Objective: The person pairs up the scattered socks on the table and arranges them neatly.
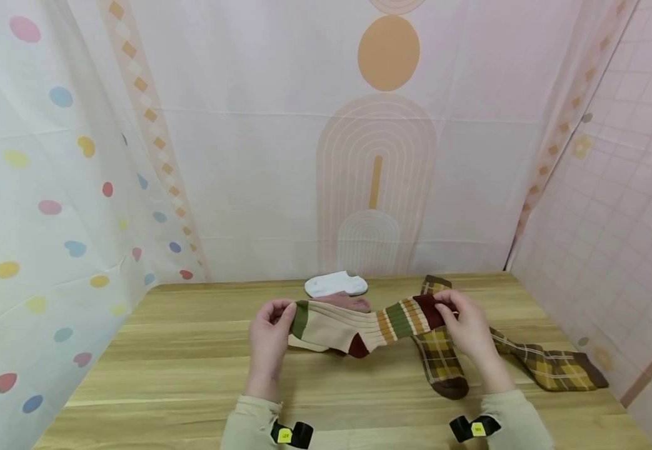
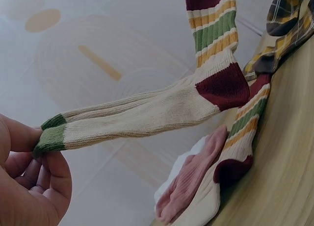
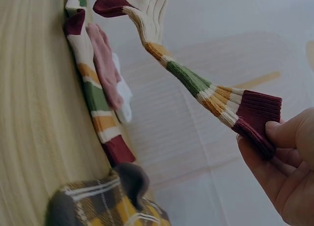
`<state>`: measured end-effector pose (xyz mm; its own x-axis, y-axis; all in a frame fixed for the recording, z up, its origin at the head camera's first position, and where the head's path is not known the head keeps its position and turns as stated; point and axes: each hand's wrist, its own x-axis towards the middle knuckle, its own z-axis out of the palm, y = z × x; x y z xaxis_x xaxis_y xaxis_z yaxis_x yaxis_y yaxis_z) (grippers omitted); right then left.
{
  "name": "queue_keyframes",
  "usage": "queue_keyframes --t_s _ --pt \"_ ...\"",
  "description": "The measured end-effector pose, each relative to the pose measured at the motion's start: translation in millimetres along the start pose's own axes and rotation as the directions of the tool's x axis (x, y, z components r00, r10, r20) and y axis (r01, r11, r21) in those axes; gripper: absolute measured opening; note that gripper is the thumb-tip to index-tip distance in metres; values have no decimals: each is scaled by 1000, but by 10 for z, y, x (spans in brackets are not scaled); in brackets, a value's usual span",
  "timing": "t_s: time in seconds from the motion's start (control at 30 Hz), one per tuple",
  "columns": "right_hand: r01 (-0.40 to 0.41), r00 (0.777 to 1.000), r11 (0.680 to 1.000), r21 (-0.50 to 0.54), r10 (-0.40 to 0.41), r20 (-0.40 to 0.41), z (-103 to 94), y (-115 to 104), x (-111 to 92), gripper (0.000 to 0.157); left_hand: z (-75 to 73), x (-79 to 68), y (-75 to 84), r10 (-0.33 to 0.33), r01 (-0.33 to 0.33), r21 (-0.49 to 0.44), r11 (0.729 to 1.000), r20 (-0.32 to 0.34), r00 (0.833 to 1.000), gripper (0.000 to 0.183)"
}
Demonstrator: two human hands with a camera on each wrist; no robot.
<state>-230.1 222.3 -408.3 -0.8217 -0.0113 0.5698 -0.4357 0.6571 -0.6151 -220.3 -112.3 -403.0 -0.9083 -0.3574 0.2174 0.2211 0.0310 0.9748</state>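
Observation:
A cream sock [image 1: 337, 322] with a green toe, a maroon heel and orange and green stripes is stretched between both hands above the table. My left hand [image 1: 269, 340] pinches its green toe [image 2: 51, 138] between thumb and fingers. At the other end, the maroon cuff [image 3: 257, 118] is pinched by my right hand [image 1: 469, 328]. Below it a matching striped sock [image 3: 95, 96] lies on the table, mostly hidden in the head view. Beside that one are a pink sock [image 2: 194, 174] and a white ankle sock [image 1: 334, 284].
Two brown and yellow plaid socks lie on the right: one plaid sock [image 1: 442, 362] under the right hand, the other plaid sock [image 1: 564, 369] near the table's right edge. The wooden table [image 1: 179, 375] ends at patterned curtains [image 1: 247, 156] behind and at both sides.

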Motion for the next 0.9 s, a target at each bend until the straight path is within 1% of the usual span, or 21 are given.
queue_keyframes --t_s 0.3,0.4,0.53,0.67,0.9 --pt "-18 1000 1000 19 18 2 196 56 9 13 -59 88 -31 -21 22 50 998 -24 999 16" --pt "-30 1000 999 13 30 5 255 58 7 14 -80 120 -47 -14 16 56 998 -29 999 16" --pt "-45 999 999 20 45 0 316 45 9 13 -107 162 -57 -10 12 66 998 -32 999 15" --pt "-56 998 998 29 56 1 365 32 16 12 -137 196 -61 -21 23 86 996 -31 999 16" --pt "-64 998 997 40 64 8 442 65 34 12 -179 262 -105 -21 26 130 991 -34 999 15"
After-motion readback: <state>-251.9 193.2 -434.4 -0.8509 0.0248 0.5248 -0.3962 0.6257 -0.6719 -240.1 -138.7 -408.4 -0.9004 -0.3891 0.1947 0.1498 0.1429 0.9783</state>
